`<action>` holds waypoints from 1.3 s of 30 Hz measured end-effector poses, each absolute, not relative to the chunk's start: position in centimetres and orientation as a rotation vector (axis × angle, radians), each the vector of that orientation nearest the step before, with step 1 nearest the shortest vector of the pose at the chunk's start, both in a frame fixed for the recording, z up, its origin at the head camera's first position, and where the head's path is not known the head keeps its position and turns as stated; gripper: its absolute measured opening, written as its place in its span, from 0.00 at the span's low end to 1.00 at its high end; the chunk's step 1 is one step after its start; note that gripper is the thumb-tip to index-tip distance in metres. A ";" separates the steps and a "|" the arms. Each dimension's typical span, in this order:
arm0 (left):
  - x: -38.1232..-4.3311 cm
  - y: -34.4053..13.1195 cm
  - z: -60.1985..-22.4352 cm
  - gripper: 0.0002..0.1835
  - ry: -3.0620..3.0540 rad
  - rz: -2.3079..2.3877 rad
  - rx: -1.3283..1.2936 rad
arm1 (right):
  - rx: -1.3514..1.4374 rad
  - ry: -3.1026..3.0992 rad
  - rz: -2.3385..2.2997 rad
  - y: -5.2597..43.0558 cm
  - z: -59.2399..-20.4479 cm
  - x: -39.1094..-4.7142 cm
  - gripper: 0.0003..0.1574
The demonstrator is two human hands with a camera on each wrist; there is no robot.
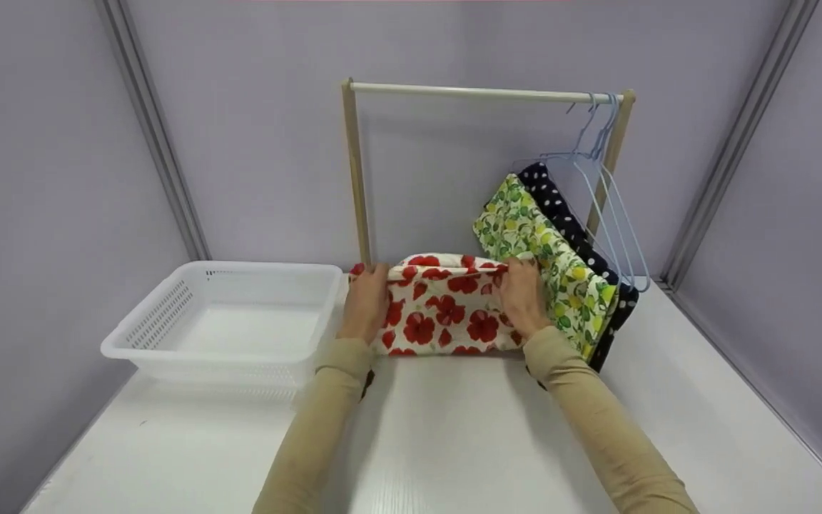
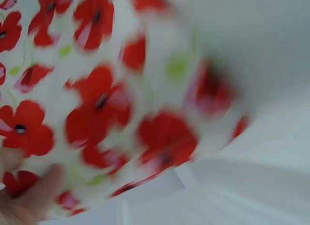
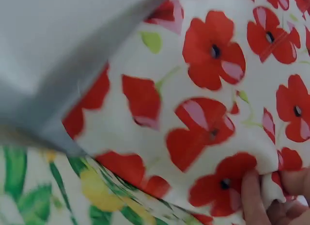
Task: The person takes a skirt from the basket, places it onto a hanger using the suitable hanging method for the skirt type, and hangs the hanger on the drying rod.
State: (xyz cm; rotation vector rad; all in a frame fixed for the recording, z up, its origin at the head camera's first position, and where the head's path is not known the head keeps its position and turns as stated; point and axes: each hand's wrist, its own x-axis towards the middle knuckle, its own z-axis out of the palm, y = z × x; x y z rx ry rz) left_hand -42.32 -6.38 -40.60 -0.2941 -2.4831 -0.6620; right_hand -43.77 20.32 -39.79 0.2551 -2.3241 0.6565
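Note:
A white cloth with red poppies (image 1: 447,314) hangs between my two hands above the table, its upper edge folded over. My left hand (image 1: 368,303) grips the cloth's top left corner beside the basket. At the top right corner, my right hand (image 1: 524,294) pinches the cloth between thumb and fingers (image 3: 254,198). Close behind the right hand hangs a lemon-print cloth (image 1: 561,260), which the poppy cloth overlaps in the right wrist view. In the left wrist view, the poppy cloth (image 2: 97,109) fills much of the picture and its far part is blurred.
A white plastic basket (image 1: 218,360) stands on the table (image 1: 447,442) at the left. Behind the hands rises a rack with a white rail (image 1: 468,91) and wooden posts (image 1: 356,171). Several blue hangers (image 1: 607,157) hang at its right end, with a dark polka-dot cloth (image 1: 550,193) behind the lemon-print one.

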 end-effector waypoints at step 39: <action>-45.7 -5.8 -45.1 0.17 -2.406 -0.882 -0.564 | 0.362 -2.942 0.523 21.5 -45.6 -45.6 0.08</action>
